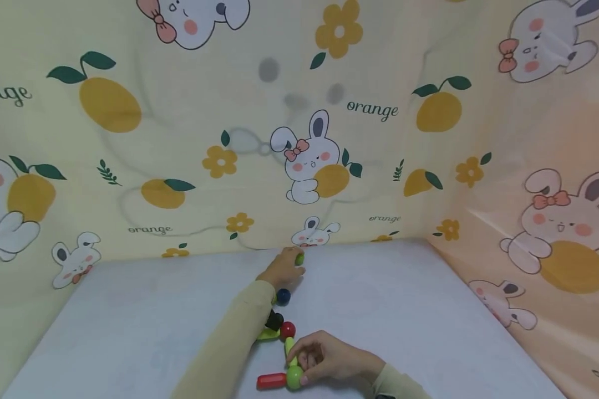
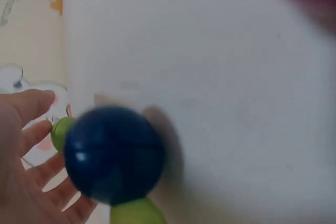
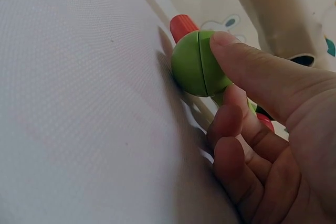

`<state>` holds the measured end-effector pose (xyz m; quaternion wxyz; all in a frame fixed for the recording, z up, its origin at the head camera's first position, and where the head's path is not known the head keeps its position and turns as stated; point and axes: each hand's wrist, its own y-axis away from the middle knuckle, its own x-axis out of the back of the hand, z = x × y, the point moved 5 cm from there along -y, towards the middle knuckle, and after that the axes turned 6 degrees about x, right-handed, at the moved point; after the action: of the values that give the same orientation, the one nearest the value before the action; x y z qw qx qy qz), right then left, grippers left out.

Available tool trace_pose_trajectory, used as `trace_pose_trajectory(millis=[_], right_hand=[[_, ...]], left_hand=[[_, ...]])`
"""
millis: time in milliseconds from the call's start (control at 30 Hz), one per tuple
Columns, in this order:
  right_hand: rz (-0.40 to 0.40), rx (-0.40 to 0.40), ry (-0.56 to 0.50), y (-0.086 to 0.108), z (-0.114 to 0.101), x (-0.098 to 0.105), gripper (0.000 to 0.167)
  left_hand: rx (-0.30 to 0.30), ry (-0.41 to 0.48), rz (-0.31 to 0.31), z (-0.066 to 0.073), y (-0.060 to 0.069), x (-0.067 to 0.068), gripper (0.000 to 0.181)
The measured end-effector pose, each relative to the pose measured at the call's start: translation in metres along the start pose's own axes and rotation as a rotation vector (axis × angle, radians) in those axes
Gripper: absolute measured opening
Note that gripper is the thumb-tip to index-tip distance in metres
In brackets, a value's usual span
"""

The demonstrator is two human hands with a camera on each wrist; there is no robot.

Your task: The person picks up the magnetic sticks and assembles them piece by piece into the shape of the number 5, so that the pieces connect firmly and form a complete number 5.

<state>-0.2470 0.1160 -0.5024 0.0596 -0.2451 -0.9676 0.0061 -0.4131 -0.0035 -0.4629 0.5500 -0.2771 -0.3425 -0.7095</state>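
At the far part of the table, my left hand [image 1: 283, 267] reaches round a small green piece [image 1: 299, 259]. In the left wrist view its fingers are loosely spread, one fingertip at the green piece and the thumb apart; a dark blue ball [image 2: 113, 153] hides part of it. A green stick [image 2: 137, 211] joins that ball from below. Near the front, my right hand [image 1: 331, 357] pinches a green ball [image 3: 194, 64], thumb on top and other fingers curled. A red stick [image 1: 271, 381] and a yellow-green stick [image 1: 290, 348] meet this ball.
A red ball [image 1: 287, 330], black pieces [image 1: 275, 320] and another yellow-green stick [image 1: 268, 334] lie between the hands, partly behind the left sleeve [image 1: 224, 338]. The white table [image 1: 404, 310] ends at a printed cloth wall [image 1: 259, 194] behind and on the right.
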Motion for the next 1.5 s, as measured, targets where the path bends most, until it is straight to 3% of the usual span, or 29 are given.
trace_pose_trajectory(millis=[167,467,667,933,1033,1233,1500], right_hand=[[0.003,-0.001,0.000,0.001,0.000,0.000,0.038],[0.001,-0.018,-0.022,0.003,0.003,0.000,0.039],[0.005,-0.021,-0.014,0.002,0.004,0.001,0.040],[0.010,-0.055,-0.016,0.000,0.003,0.000,0.040],[0.013,-0.051,0.006,0.000,0.001,0.001,0.039],[0.020,-0.062,0.025,0.001,0.000,0.003,0.040],[0.019,-0.077,0.022,0.000,-0.001,0.003,0.040]], left_hand=[[-0.003,-0.139,-0.014,0.007,0.006,-0.006,0.057],[0.061,-0.204,-0.051,0.001,0.007,-0.005,0.043],[0.075,-0.160,-0.060,-0.003,0.011,-0.001,0.034],[0.076,-0.078,-0.039,-0.010,0.020,0.012,0.037],[0.050,-0.060,-0.023,-0.011,0.024,0.021,0.037],[-0.059,0.017,0.018,-0.018,0.037,0.039,0.037],[-0.137,0.139,0.088,-0.039,0.070,0.059,0.028]])
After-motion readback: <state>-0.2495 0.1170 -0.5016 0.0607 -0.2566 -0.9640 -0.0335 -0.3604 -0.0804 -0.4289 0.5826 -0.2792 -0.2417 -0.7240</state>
